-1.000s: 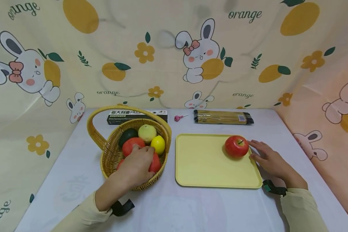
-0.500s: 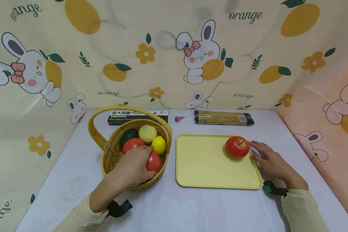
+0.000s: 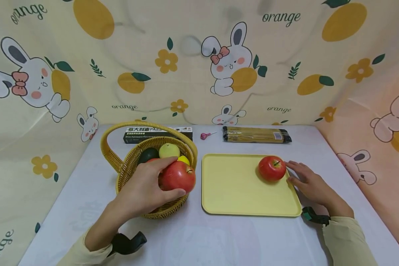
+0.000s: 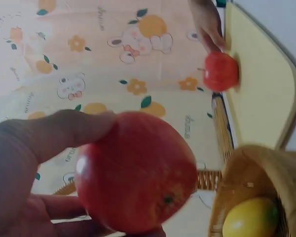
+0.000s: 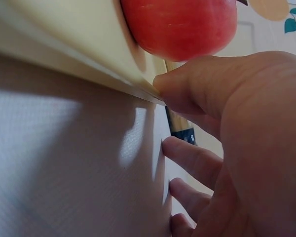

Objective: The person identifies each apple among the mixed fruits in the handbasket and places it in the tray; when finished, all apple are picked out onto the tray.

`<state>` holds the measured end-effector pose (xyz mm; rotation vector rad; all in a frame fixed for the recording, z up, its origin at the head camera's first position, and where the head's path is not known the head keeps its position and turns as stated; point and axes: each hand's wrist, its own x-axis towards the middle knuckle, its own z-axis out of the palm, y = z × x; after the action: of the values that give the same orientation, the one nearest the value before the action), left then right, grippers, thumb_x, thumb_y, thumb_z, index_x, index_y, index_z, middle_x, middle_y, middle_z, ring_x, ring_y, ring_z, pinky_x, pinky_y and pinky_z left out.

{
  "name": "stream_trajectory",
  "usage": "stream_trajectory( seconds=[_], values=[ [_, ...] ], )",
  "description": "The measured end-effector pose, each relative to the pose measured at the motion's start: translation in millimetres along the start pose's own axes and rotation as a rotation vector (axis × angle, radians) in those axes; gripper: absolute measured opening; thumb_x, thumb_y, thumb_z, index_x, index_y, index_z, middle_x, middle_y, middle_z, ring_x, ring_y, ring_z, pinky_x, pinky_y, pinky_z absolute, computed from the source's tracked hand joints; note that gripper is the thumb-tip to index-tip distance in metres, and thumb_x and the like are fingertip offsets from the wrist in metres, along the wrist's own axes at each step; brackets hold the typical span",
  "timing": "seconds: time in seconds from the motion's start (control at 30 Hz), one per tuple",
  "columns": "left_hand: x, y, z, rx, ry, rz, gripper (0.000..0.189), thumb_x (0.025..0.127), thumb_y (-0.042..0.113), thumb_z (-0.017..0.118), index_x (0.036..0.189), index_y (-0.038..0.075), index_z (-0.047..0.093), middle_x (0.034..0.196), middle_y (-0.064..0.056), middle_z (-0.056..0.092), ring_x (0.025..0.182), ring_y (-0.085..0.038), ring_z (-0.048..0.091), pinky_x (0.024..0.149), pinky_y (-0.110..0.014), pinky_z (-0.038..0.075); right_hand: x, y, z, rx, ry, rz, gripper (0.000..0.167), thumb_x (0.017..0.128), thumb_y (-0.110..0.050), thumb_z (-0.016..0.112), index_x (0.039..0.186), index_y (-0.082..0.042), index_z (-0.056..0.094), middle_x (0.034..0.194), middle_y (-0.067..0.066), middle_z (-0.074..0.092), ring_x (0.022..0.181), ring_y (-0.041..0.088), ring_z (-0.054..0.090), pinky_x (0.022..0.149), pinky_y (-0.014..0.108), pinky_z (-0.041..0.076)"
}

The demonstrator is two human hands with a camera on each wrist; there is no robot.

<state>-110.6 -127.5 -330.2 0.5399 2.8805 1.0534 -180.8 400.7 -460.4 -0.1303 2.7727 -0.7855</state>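
Note:
My left hand (image 3: pixel 141 188) grips a red apple (image 3: pixel 177 178) between thumb and fingers, holding it over the right side of a wicker basket (image 3: pixel 166 213). In the left wrist view the held apple (image 4: pixel 135 173) fills the centre, the yellow lemon-like fruit (image 4: pixel 250 218) below it in the basket. A second red apple (image 3: pixel 271 168) sits on the yellow tray (image 3: pixel 239 192), towards its back right. Beside that apple my right hand (image 3: pixel 314 186) rests at the tray's right edge. The right wrist view shows its thumb (image 5: pixel 187 84) at the rim and its fingers spread on the tablecloth.
Inside the basket are a dark green fruit (image 3: pixel 148 155) and a pale green one (image 3: pixel 169 150); my left hand hides others. The basket's tall handle (image 3: pixel 109 153) arches up. Behind stand a black pasta box (image 3: pixel 136 138), a pink lollipop (image 3: pixel 204 136) and a spaghetti pack (image 3: pixel 252 134).
My left hand has lifted the apple up from among the fruit in the basket, its wrist shifting left and down in view. The right hand, tray and other apple have stayed put.

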Motion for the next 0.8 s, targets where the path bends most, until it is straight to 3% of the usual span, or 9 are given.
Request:
stream_trajectory(
  seconds=[0.27, 0.57, 0.8],
  values=[
    [7.1, 11.5, 7.7, -0.153, 0.000, 0.167, 0.083, 0.080, 0.034, 0.100, 0.152, 0.014, 0.064, 0.142, 0.001, 0.073, 0.124, -0.020, 0.069, 0.096, -0.040, 0.066, -3.1, -1, 1, 0.017, 0.001, -0.001, 0.073, 0.111, -0.041, 0.063, 0.171, -0.010, 0.035, 0.175, 0.033, 0.024, 0.161, 0.064, 0.010, 0.112, 0.093, 0.021],
    [22.1, 27.1, 20.8, -0.363, -0.080, 0.182, 0.086, 0.082, 0.029, 0.099, 0.158, 0.016, 0.059, 0.149, -0.001, 0.068, 0.129, -0.020, 0.073, 0.105, -0.038, 0.062, -3.4, -2, 0, 0.014, 0.004, -0.010, 0.074, 0.111, -0.043, 0.063, 0.171, -0.010, 0.035, 0.175, 0.033, 0.025, 0.161, 0.064, 0.009, 0.113, 0.092, 0.021],
    [38.4, 33.3, 40.1, -0.491, -0.054, 0.273, 0.082, 0.085, 0.024, 0.097, 0.157, 0.014, 0.060, 0.149, 0.001, 0.069, 0.131, -0.015, 0.070, 0.108, -0.033, 0.060, -1.2, -3, -1, 0.010, 0.000, -0.010, 0.074, 0.110, -0.042, 0.063, 0.170, -0.009, 0.036, 0.175, 0.033, 0.025, 0.161, 0.064, 0.009, 0.113, 0.092, 0.020]
  ],
)
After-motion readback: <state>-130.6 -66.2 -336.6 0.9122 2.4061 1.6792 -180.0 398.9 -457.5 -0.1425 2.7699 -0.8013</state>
